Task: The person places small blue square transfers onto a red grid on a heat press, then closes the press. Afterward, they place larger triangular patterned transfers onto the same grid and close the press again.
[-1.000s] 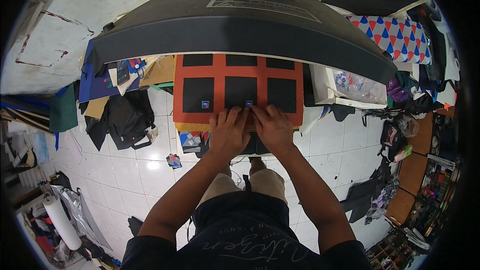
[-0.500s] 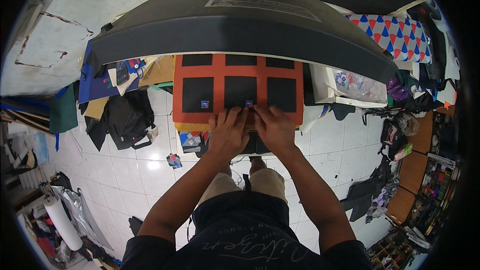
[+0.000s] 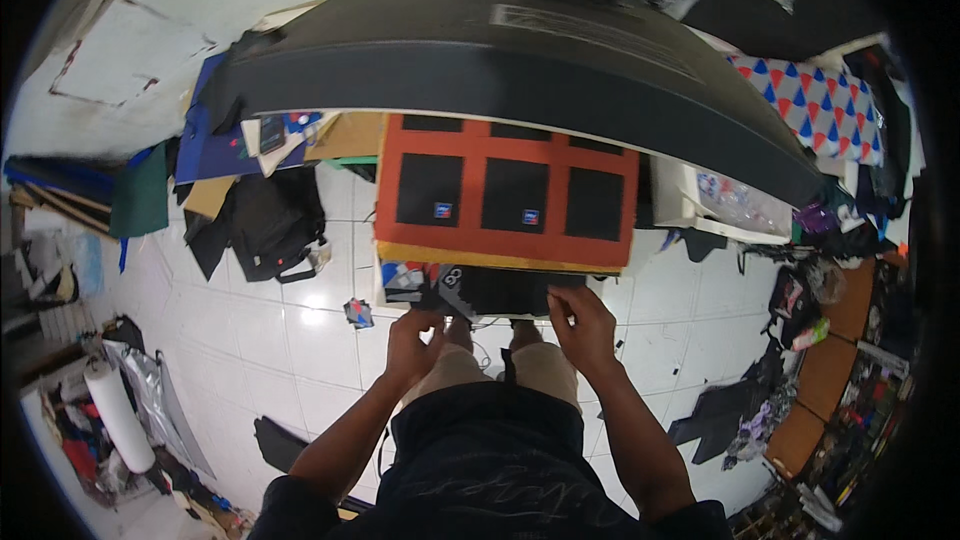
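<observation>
Below the raised plate of a heat press, an orange-red pad bears several black rectangular pieces. A small blue-and-red label lies on the left black piece, and another label on the middle one. Both my hands are off the pad, nearer to me. My left hand is curled beside grey-and-black pieces under the pad; what its fingers hold, if anything, is hidden. At the right end of a dark stack, my right hand has its thumb and forefinger apart.
A white box with clear plastic bags stands right of the press. To the left are a black bag and a phone on papers. A small bundle of scraps lies on the tiled floor.
Both hands have left the pad's front edge and come back toward me and apart, down to the pieces below it. The whole view has shifted and tilted slightly. The labels stay on the black pieces.
</observation>
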### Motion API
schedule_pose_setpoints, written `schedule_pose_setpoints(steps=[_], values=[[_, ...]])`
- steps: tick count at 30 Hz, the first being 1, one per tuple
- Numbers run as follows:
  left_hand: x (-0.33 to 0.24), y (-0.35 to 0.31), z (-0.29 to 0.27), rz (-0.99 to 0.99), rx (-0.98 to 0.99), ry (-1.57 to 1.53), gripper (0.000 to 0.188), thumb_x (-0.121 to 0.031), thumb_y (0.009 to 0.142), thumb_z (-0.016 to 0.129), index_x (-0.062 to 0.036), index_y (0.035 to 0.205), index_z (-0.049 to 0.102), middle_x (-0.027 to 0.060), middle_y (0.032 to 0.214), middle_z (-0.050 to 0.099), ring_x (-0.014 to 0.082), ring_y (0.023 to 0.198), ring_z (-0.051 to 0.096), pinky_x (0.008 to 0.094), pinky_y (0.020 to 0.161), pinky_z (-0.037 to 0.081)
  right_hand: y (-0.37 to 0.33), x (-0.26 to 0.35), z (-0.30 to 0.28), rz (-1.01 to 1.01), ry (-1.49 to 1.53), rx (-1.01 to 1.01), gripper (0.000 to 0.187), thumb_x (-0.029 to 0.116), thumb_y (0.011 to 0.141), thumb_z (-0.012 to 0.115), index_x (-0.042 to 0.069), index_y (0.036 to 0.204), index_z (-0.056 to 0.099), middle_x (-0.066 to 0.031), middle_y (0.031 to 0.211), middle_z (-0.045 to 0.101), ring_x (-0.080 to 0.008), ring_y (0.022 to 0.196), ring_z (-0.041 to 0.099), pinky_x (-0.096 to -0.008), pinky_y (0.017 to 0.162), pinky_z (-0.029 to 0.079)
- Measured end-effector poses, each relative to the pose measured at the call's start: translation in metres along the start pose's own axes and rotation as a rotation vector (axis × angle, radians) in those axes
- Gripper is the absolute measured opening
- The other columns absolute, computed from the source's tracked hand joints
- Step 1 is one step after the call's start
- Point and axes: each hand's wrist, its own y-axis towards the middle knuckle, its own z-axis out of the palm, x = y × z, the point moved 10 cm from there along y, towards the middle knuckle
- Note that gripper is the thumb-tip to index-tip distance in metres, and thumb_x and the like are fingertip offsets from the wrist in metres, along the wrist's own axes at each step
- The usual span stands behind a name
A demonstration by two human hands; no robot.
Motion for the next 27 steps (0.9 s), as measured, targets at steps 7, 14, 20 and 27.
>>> schedule_pose_setpoints(steps=[7,14,20,27], values=[[0.096,0.011,-0.043,-0.091,-0.399,0.202,0.035,-0.016,0.081,0.079,-0.0064,0.111,0.065,0.0112,0.100,0.065,0.0294,0.091,0.063,0.0418,0.080,0.050,-0.053,-0.037,0.050,0.132,-0.161,0.302,0.016,0.017,0.091,0.069,0.007,0.103,0.072,-0.0100,0.088,0.068,-0.0225,0.071,0.069,-0.0347,0.063,0.055],[0.065,0.057,-0.019,-0.005,-0.270,0.348,0.034,-0.026,0.079,0.077,-0.0172,0.111,0.070,0.0059,0.103,0.063,0.0261,0.102,0.060,0.0448,0.086,0.042,-0.060,-0.035,0.069,0.145,-0.176,0.360,0.017,0.020,0.093,0.068,0.008,0.103,0.073,-0.0096,0.090,0.069,-0.0247,0.074,0.069,-0.0353,0.067,0.057],[0.070,0.066,-0.013,0.034,-0.244,0.343,0.024,-0.024,0.080,0.075,-0.0179,0.103,0.072,0.0045,0.102,0.064,0.0261,0.101,0.061,0.0454,0.086,0.042,-0.052,-0.026,0.073,0.116,-0.128,0.292,0.017,0.019,0.092,0.068,0.008,0.104,0.072,-0.0097,0.089,0.068,-0.0259,0.074,0.069,-0.0362,0.068,0.057],[0.070,0.068,-0.023,0.021,-0.183,0.334,0.020,-0.023,0.083,0.074,-0.0119,0.099,0.071,0.0064,0.093,0.066,0.0255,0.092,0.062,0.0429,0.082,0.043,-0.051,-0.019,0.076,0.137,-0.119,0.323,0.017,0.020,0.093,0.068,0.009,0.105,0.072,-0.0099,0.088,0.067,-0.0269,0.075,0.069,-0.0376,0.070,0.056]])
